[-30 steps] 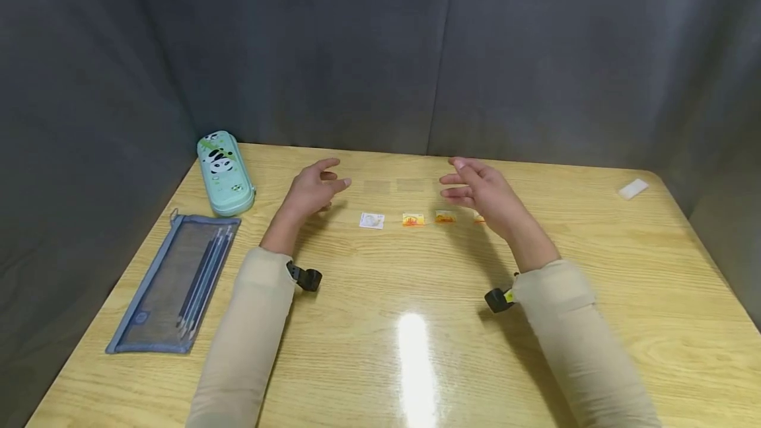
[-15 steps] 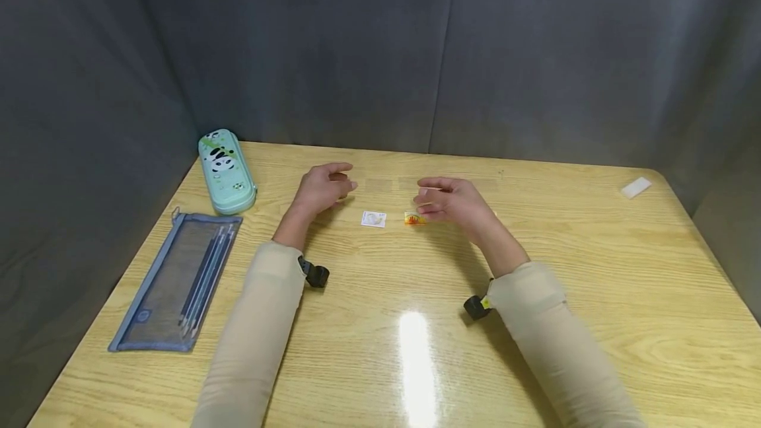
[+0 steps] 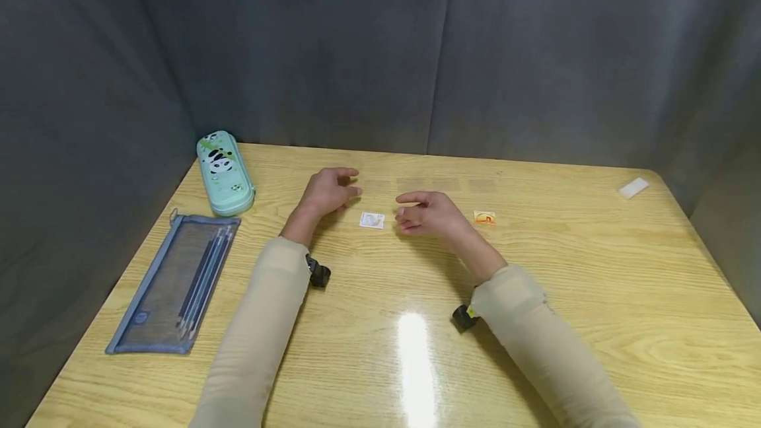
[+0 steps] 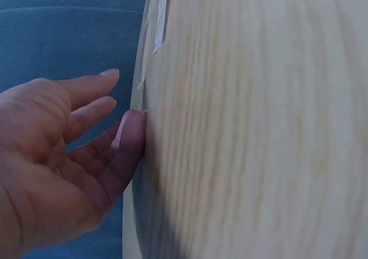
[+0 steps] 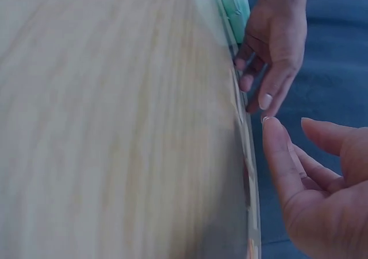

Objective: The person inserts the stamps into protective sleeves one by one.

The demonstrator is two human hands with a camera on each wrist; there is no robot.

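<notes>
My left hand (image 3: 327, 191) hovers over the table with fingers loosely bent and nothing held. Just right of it lies a small white stamp-like piece (image 3: 372, 220), also seen as a pale strip (image 4: 161, 20) in the left wrist view. My right hand (image 3: 433, 213) is held above the row, fingers apart and slightly bent, holding nothing. It covers the middle of the row, where the orange pieces are hidden. A yellow-orange stamp-like piece (image 3: 484, 218) shows beyond its wrist. Faint grey rectangles (image 3: 446, 184) line up behind the row; what they are is unclear.
At the left stand a mint panda pencil case (image 3: 224, 174) and a blue mesh zip pouch (image 3: 157, 309) with several pencils (image 3: 202, 283) inside. A small white block (image 3: 633, 188) lies at the far right corner. Dark curtains (image 3: 333, 51) enclose the table (image 3: 357, 362).
My right hand has moved left along the row, uncovering the rightmost orange piece and covering the middle ones. My left hand has shifted slightly right. The pieces lie where they were.
</notes>
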